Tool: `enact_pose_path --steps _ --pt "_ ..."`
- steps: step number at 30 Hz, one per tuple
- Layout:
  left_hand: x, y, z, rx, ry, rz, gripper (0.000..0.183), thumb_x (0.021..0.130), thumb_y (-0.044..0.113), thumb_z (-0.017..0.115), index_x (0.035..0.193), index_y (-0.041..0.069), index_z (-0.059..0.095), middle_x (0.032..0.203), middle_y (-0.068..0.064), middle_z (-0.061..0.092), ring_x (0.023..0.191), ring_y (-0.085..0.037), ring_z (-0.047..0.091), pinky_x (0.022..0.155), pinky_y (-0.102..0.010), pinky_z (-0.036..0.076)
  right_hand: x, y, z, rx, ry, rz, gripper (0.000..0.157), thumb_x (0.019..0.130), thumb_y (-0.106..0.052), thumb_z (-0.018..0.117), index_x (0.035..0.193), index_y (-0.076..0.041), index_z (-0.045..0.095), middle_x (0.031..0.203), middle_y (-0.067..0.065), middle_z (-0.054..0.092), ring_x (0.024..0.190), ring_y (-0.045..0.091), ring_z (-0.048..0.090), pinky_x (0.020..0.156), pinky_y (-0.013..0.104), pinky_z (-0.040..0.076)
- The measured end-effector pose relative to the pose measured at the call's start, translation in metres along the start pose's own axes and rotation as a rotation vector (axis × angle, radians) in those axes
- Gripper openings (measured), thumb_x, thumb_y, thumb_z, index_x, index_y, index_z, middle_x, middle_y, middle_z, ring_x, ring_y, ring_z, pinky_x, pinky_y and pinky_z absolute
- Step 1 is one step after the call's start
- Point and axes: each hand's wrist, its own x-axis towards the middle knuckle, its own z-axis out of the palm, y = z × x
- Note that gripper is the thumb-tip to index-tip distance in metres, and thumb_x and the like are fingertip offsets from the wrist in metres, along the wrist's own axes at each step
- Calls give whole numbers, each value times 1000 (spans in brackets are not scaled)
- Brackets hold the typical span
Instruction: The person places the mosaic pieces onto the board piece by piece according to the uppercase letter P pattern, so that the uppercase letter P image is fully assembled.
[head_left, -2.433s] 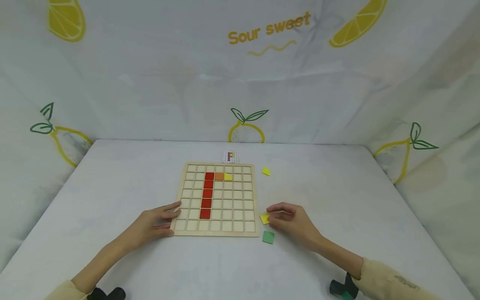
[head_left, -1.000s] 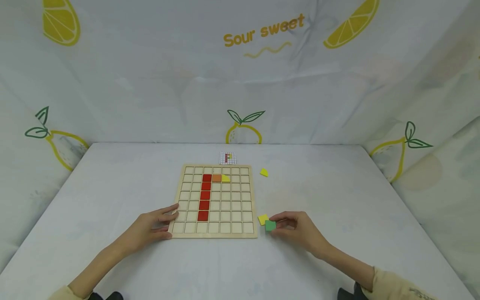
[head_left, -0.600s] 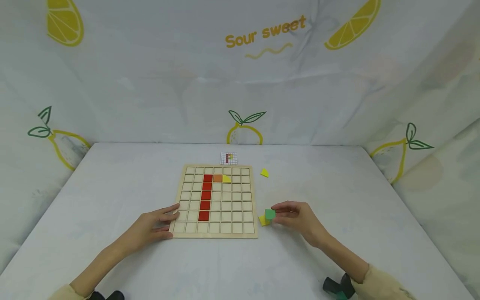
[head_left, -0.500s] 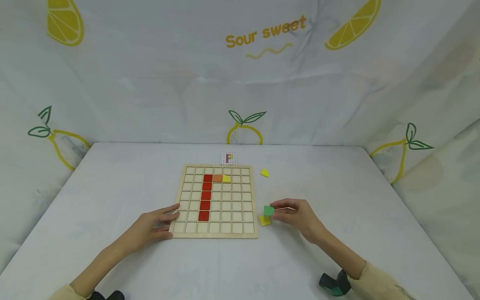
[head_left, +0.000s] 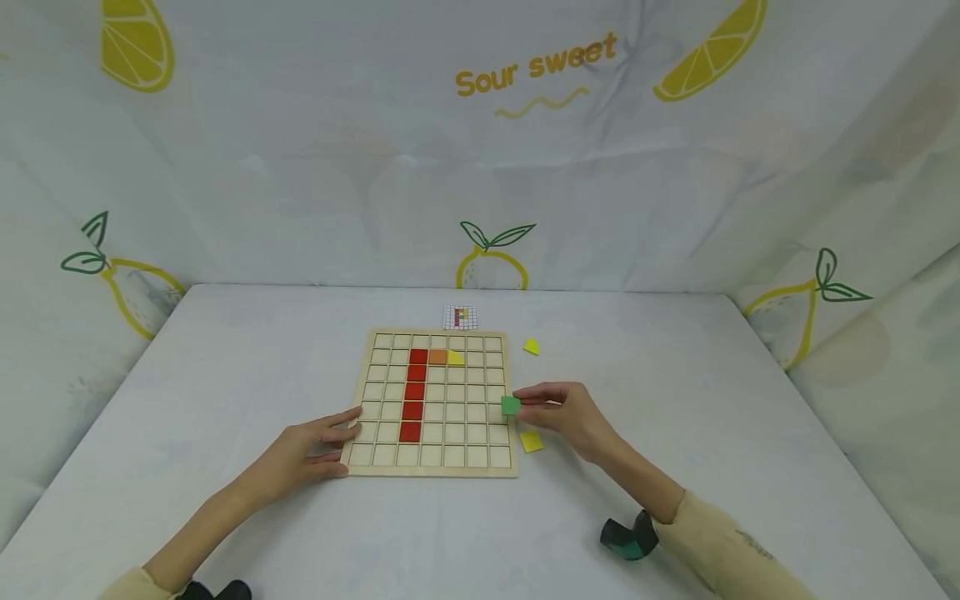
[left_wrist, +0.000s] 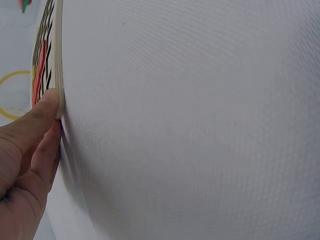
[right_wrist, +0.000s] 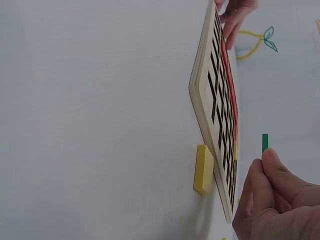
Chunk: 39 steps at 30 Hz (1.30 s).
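Note:
A wooden grid board (head_left: 444, 455) lies on the table, with a column of red squares (head_left: 413, 390), an orange square (head_left: 437, 357) and a yellow rounded-corner piece (head_left: 455, 358) in its cells. My left hand (head_left: 294, 450) rests along the board's left edge, fingers spread and fairly straight; the left wrist view shows the thumb (left_wrist: 50, 100) on a corner of the frame. Between thumb and fingers, my right hand (head_left: 564, 414) pinches a green square tile (head_left: 511, 406), raised above the board's right edge, as the right wrist view also shows. A yellow square tile (head_left: 531, 442) lies just below that hand.
A small card (head_left: 461, 317) with a coloured pattern on a grid lies behind the board. Another yellow rounded piece (head_left: 531, 347) sits right of the board's far corner. A white cloth with lemon prints (head_left: 492, 258) hangs behind and at both sides.
My right hand has picked up the green tile from the table and carried it up and left, past the yellow square, to the board's right edge. The left hand stays by the board.

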Motion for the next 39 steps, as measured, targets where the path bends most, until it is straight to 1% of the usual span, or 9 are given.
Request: enact_pose_path --steps 5,9,12,15,20,24,29,34,39 --pt "0 0 0 -2 -1 -10 58 79 5 76 127 -15 52 143 -28 40 121 -44 48 85 -29 56 12 -3 11 18 11 -12 31 83 4 71 113 11 65 112 18 66 95 17 67 82 24 57" --pt "-1 0 0 -21 -4 -22 58 79 4 76 127 -16 51 144 -28 39 120 -44 48 85 -28 55 21 -5 22 -13 29 -21 29 82 5 72 110 9 67 107 16 69 88 14 67 78 21 57" --pt "-1 1 0 -33 -7 -28 58 79 4 75 127 -16 51 145 -28 38 122 -45 47 86 -28 55 26 -6 29 -31 35 -17 28 81 4 73 109 8 68 105 16 70 87 14 68 77 20 57" --pt "-1 1 -1 -37 -8 -33 58 79 4 75 128 -16 50 145 -28 37 122 -45 46 86 -28 55 32 -6 34 -24 28 -15 28 81 4 73 108 9 68 104 17 70 87 16 69 76 21 57" --pt "-1 1 -1 -16 -1 -20 57 79 4 75 127 -16 51 144 -28 39 121 -44 47 85 -28 56 41 -6 43 -45 7 -60 28 80 4 74 106 10 68 100 20 70 84 17 70 75 20 57" --pt "-1 1 -1 8 5 -5 57 79 4 76 127 -15 52 143 -28 41 120 -43 49 84 -29 56 45 -8 51 -62 7 -75 26 80 3 74 105 9 68 101 19 70 85 18 69 77 22 57" --pt "-1 1 0 -8 1 -14 57 79 4 76 127 -16 52 143 -28 40 120 -43 49 84 -28 56 53 -8 59 -109 17 -76 24 81 0 75 104 6 70 99 17 71 86 20 69 77 24 58" --pt "0 1 0 -13 2 -17 58 79 4 76 127 -16 51 143 -28 40 120 -43 49 84 -27 56 56 -10 67 -181 45 -74 22 79 -2 77 101 2 73 95 13 72 83 19 70 76 25 58" --pt "0 1 0 9 7 -8 57 78 3 76 127 -15 52 142 -27 41 120 -43 50 84 -28 56 57 -13 72 -251 53 -131 20 79 -3 78 98 1 73 92 10 72 80 19 70 75 25 59"
